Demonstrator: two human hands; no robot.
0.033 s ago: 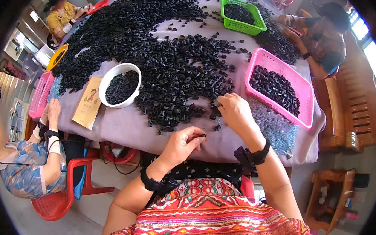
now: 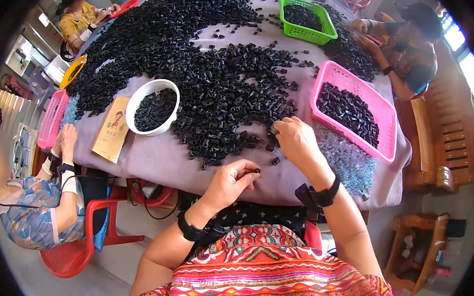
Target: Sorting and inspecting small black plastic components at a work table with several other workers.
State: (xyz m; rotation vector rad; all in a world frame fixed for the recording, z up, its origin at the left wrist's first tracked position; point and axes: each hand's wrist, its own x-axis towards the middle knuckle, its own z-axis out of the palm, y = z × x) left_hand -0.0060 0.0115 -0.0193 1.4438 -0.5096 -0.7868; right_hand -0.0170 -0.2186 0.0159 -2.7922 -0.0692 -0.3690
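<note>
Near the table's front edge, my left hand (image 2: 229, 183) is closed in a pinch on a small black plastic part (image 2: 257, 171), whose end shows at the fingertips. Further forward and to the right, my right hand (image 2: 296, 141) has its fingers pressed together just above the cloth, at the edge of a big heap of small black plastic parts (image 2: 230, 88). Whatever those right fingertips hold is too small to make out. Beyond that hand lies a pile of small clear bluish pieces (image 2: 352, 168), partly under a pink basket (image 2: 389, 116) holding more black parts.
A white tub (image 2: 165, 129) of thin black pieces stands left of the heap, beside a tan printed packet (image 2: 111, 140). A green basket (image 2: 309, 34) is at the back. Other people sit left, back left and right. A red chair (image 2: 73, 257) stands at left.
</note>
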